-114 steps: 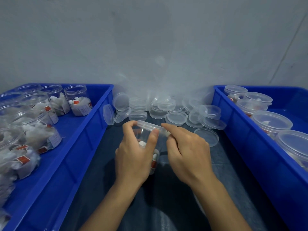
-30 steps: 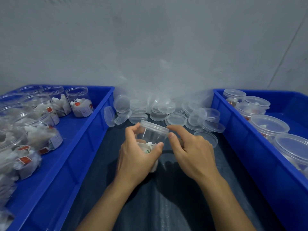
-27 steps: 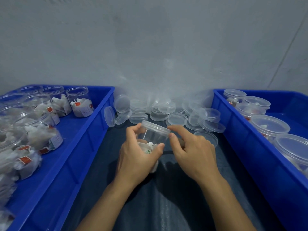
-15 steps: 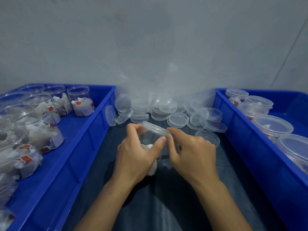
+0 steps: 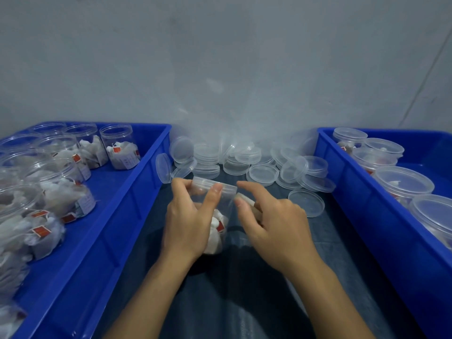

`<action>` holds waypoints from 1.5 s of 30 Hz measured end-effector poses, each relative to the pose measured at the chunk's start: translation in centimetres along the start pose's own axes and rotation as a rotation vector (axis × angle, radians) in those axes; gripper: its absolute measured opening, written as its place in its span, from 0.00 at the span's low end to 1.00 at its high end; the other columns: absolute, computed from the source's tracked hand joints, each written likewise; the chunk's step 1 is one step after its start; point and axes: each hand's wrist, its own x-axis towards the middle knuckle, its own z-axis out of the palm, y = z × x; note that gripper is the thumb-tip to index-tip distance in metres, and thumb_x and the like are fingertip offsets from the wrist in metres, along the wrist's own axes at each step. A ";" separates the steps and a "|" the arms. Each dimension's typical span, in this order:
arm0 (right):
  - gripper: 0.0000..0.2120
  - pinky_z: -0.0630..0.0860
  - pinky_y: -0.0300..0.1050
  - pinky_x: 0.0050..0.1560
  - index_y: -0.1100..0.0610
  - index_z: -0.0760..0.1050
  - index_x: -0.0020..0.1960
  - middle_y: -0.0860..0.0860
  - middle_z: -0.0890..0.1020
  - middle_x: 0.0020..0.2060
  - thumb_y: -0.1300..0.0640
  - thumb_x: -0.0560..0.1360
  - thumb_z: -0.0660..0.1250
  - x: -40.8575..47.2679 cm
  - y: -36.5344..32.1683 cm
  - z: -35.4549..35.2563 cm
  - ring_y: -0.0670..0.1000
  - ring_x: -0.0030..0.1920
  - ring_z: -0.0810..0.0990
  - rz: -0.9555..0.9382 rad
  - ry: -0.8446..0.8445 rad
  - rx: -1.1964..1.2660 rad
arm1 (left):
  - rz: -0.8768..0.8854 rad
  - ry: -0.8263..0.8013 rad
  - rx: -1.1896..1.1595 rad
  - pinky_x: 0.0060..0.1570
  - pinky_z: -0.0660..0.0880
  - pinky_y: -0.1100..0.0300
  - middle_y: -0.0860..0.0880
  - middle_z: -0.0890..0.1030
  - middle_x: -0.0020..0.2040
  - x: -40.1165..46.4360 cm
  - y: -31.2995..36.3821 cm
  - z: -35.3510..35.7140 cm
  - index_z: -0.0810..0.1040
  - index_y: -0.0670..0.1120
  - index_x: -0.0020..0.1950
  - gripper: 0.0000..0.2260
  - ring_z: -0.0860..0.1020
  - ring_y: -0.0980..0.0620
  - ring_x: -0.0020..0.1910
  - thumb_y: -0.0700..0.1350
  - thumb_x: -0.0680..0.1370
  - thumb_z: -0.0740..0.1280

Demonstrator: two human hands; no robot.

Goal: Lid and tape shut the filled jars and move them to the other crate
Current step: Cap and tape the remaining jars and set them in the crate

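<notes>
Here the left hand [image 5: 188, 221] grips the jar [image 5: 215, 214], lid [image 5: 214, 185] on, above the worktop [image 5: 244, 289] between the crates; the right hand [image 5: 271, 223] pinches at its rim, perhaps working tape, though I cannot make any out. A slack grip might tip the jar or skew the lid. Loose lids [image 5: 261, 173] crowd behind; the right crate [image 5: 367, 216], holding lidded jars, has a wall to clear; the left crate [image 5: 117, 216] holds open ones.
</notes>
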 end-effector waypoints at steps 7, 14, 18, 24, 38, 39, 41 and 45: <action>0.19 0.78 0.54 0.43 0.38 0.73 0.65 0.44 0.79 0.28 0.36 0.78 0.55 0.2 1.1 0.1 0.56 0.37 0.82 0.029 0.089 -0.109 | 0.010 -0.010 -0.004 0.42 0.71 0.71 0.58 0.81 0.51 -0.1 0.2 0.1 0.70 0.56 0.55 0.27 0.80 0.64 0.47 0.75 0.69 0.65; 0.20 0.72 0.49 0.41 0.34 0.71 0.66 0.44 0.82 0.31 0.33 0.77 0.55 0.2 1.8 0.7 0.56 0.42 0.82 0.063 0.088 -0.102 | 0.005 -0.047 -0.044 0.43 0.75 0.67 0.56 0.83 0.52 -0.1 0.1 -0.1 0.72 0.55 0.56 0.26 0.83 0.62 0.47 0.72 0.70 0.68; 0.19 0.67 0.47 0.39 0.32 0.74 0.65 0.42 0.80 0.28 0.34 0.77 0.55 0.1 1.7 0.9 0.53 0.39 0.82 0.039 0.133 -0.097 | -0.042 -0.081 -0.114 0.50 0.81 0.54 0.54 0.85 0.51 -0.1 -0.1 -0.1 0.74 0.55 0.56 0.26 0.86 0.57 0.48 0.73 0.70 0.67; 0.16 0.68 0.46 0.37 0.35 0.80 0.62 0.42 0.81 0.29 0.38 0.77 0.61 -0.1 1.5 0.7 0.52 0.38 0.82 0.022 0.189 -0.074 | -0.040 -0.113 -0.047 0.49 0.80 0.53 0.56 0.84 0.49 -0.1 0.3 0.0 0.74 0.55 0.56 0.26 0.84 0.59 0.48 0.74 0.71 0.63; 0.23 0.76 0.55 0.47 0.40 0.73 0.70 0.42 0.81 0.34 0.40 0.80 0.50 -0.1 0.1 0.3 0.55 0.43 0.82 0.022 -0.009 0.028 | 0.031 -0.059 0.234 0.45 0.72 0.56 0.59 0.81 0.49 -0.3 0.8 0.0 0.74 0.56 0.58 0.31 0.79 0.59 0.48 0.78 0.71 0.55; 0.21 0.76 0.54 0.45 0.40 0.73 0.70 0.39 0.76 0.30 0.42 0.81 0.52 -0.1 0.3 0.3 0.53 0.39 0.79 0.001 -0.022 0.051 | 0.020 -0.055 0.212 0.45 0.73 0.56 0.58 0.81 0.49 -0.3 0.6 0.0 0.74 0.56 0.58 0.30 0.79 0.59 0.48 0.78 0.72 0.55; 0.20 0.74 0.53 0.41 0.40 0.73 0.70 0.37 0.70 0.25 0.42 0.82 0.54 0.0 0.6 0.3 0.49 0.32 0.71 -0.030 -0.022 0.080 | 0.005 -0.045 0.171 0.43 0.72 0.58 0.58 0.81 0.47 -0.1 0.3 -0.2 0.74 0.56 0.55 0.29 0.79 0.60 0.46 0.78 0.72 0.55; 0.19 0.76 0.53 0.38 0.38 0.73 0.68 0.41 0.75 0.27 0.39 0.82 0.53 0.0 0.6 0.2 0.52 0.33 0.77 -0.069 0.055 -0.016 | -0.002 -0.039 0.111 0.42 0.73 0.57 0.57 0.81 0.44 0.1 0.1 -0.4 0.74 0.56 0.51 0.27 0.79 0.61 0.44 0.77 0.73 0.56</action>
